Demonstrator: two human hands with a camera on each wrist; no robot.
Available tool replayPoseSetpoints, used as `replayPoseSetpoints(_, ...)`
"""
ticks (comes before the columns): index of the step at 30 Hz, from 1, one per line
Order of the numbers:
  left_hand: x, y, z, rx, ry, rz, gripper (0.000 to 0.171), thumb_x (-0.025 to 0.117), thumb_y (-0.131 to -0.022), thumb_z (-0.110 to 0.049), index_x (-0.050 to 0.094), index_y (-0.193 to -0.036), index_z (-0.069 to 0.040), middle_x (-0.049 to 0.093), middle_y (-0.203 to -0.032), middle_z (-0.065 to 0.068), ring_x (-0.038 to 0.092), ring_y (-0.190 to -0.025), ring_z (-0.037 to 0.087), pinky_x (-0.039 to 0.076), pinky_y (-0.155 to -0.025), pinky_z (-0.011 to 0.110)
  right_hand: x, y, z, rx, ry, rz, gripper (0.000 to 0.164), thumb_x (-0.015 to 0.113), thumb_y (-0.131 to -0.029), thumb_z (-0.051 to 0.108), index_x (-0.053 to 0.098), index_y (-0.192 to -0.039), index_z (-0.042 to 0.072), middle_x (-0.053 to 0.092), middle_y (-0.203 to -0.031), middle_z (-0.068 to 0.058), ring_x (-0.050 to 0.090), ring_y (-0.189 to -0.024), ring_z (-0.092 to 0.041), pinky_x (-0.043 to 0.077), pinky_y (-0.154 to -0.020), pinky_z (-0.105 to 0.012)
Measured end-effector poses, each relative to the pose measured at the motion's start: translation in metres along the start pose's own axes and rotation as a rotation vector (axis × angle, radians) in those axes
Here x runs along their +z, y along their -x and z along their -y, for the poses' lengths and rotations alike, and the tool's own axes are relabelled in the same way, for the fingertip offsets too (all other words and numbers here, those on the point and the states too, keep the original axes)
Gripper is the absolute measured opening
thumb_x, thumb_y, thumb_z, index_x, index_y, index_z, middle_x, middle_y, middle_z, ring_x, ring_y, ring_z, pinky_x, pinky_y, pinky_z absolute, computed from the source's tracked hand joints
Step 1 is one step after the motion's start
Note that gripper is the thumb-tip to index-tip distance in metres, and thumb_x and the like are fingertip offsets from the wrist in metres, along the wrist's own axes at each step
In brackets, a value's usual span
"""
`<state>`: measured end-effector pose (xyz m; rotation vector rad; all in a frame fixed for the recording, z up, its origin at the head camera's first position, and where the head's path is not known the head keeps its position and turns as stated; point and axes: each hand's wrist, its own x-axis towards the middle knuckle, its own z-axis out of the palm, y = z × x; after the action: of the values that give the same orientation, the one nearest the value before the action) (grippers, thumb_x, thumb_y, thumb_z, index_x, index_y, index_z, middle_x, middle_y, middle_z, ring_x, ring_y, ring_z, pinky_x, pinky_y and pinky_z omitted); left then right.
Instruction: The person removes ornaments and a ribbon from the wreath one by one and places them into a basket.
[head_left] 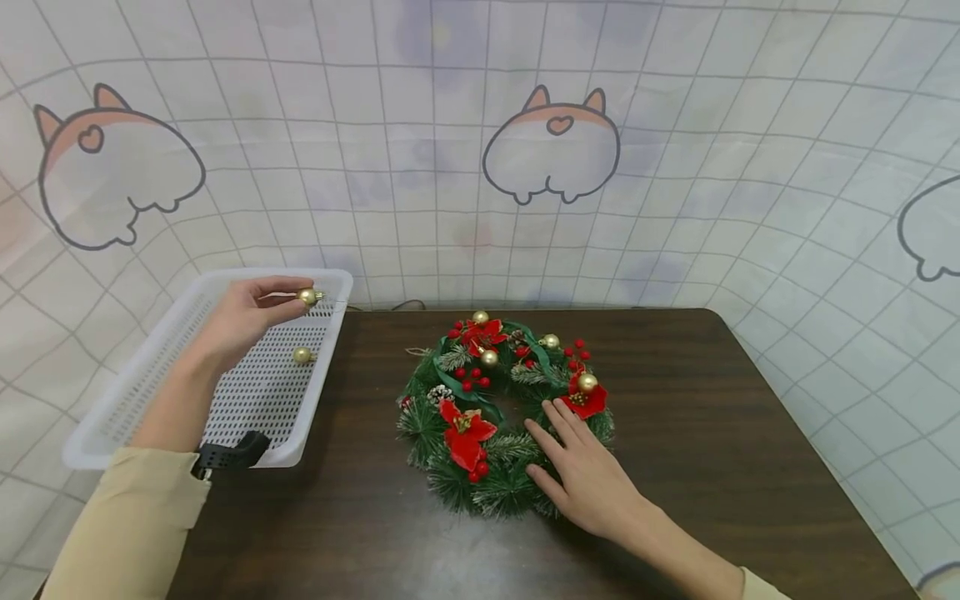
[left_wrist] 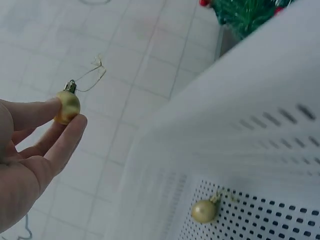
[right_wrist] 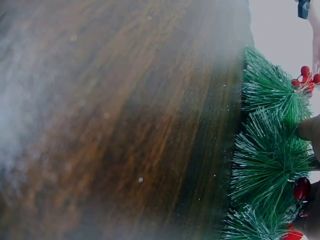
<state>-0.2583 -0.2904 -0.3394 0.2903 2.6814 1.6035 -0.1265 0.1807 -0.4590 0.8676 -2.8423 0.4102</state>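
Between thumb and fingers, my left hand [head_left: 251,312] pinches a small gold ball ornament [left_wrist: 69,106] above the far part of the white basket [head_left: 330,367]. A thin string loop trails from the ornament's cap in the left wrist view. Below it, a second gold ornament [head_left: 302,355] lies on the basket's perforated floor. My right hand [head_left: 588,475] rests with extended fingers on the near right side of a green wreath [head_left: 510,487]. Red poinsettia flowers [head_left: 467,433], red berries, pinecones, a green ribbon and several gold balls decorate the wreath.
The dark wooden table [head_left: 690,400] carries the wreath near its middle, with the basket along its left side. Behind stands a white grid-patterned cloth [head_left: 420,208] with cartoon figures. A black band [head_left: 234,452] is on the left wrist.
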Motion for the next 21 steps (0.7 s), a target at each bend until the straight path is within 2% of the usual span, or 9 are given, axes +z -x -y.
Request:
replayPoseSetpoints(3, -0.006, -0.006, 0.008, -0.010, 0.001, -0.008, 0.047, 0.070, -0.101, -0.021, 0.058, -0.141, 0.001, 0.072, -0.123, 0.002, 0.063, -0.106, 0.003, 0.030, -0.114, 0.061, 0.000, -0.001, 0.000, -0.001, 0.004, -0.010, 0.060, 0.063, -0.103, 0.039, 0.051, -0.151, 0.006, 0.033, -0.161, -0.025, 0.023, -0.151, -0.041, 0.029, -0.117, -0.057)
replayPoseSetpoints(9, -0.011, -0.015, 0.027, -0.057, -0.049, 0.007, 0.047, 0.062, -0.105, -0.017, 0.051, -0.146, 0.003, 0.057, -0.139, 0.021, 0.058, -0.113, 0.010, 0.033, -0.113, 0.059, 0.000, -0.002, 0.000, -0.006, 0.002, -0.009, 0.060, 0.061, -0.104, 0.041, 0.050, -0.152, 0.006, 0.032, -0.161, -0.025, 0.024, -0.151, -0.041, 0.030, -0.117, -0.057)
replayPoseSetpoints(15, -0.014, -0.018, 0.045, -0.081, -0.096, 0.002, 0.045, 0.062, -0.105, -0.013, 0.052, -0.145, 0.004, 0.056, -0.139, 0.024, 0.056, -0.120, 0.022, 0.037, -0.111, 0.056, 0.002, -0.002, -0.001, -0.010, 0.000, -0.002, 0.061, 0.059, -0.104, 0.043, 0.049, -0.153, 0.007, 0.031, -0.162, -0.024, 0.023, -0.151, -0.041, 0.029, -0.117, -0.057)
replayPoseSetpoints(17, -0.015, -0.019, 0.049, -0.095, -0.106, 0.011, 0.045, 0.063, -0.104, -0.012, 0.053, -0.144, 0.004, 0.057, -0.138, 0.025, 0.056, -0.118, 0.022, 0.038, -0.110, 0.055, 0.002, -0.002, -0.001, -0.006, -0.002, -0.001, 0.061, 0.059, -0.104, 0.043, 0.049, -0.153, 0.007, 0.031, -0.162, -0.024, 0.023, -0.151, -0.041, 0.029, -0.117, -0.057)
replayPoseSetpoints(21, -0.017, -0.020, 0.056, -0.107, -0.111, 0.044, 0.045, 0.065, -0.102, -0.009, 0.054, -0.142, 0.007, 0.057, -0.137, 0.026, 0.058, -0.112, 0.015, 0.041, -0.109, 0.053, 0.004, -0.001, -0.001, -0.004, 0.000, -0.001, 0.061, 0.059, -0.104, 0.042, 0.049, -0.153, 0.006, 0.031, -0.162, -0.024, 0.022, -0.152, -0.040, 0.028, -0.118, -0.057)
